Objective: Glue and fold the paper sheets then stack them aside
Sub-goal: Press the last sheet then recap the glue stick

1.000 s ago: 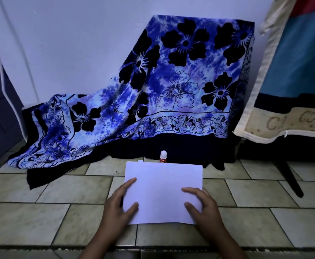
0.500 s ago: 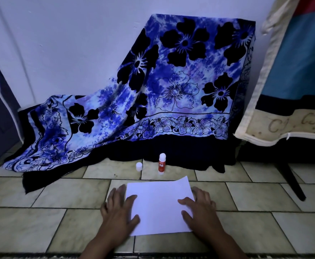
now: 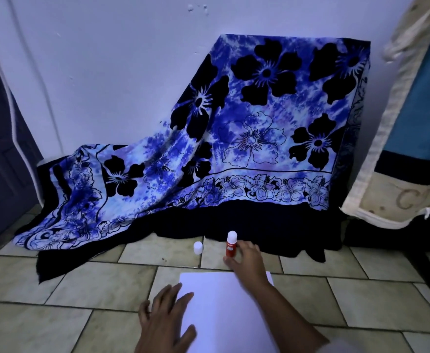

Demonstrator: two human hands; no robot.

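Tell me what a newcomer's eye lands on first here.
The big blue cloth with black flowers, draped against the white wall at the back, dominates. On the tiled floor in front lies a bright white paper sheet, its left edge pressed by the left hand. Just beyond it the right hand is at a red glue stick standing upright, a small white cap to its left.

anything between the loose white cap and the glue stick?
Nothing. In the head view only bare floor tile separates the white cap from the glue stick; the right hand is on the stick's other side.
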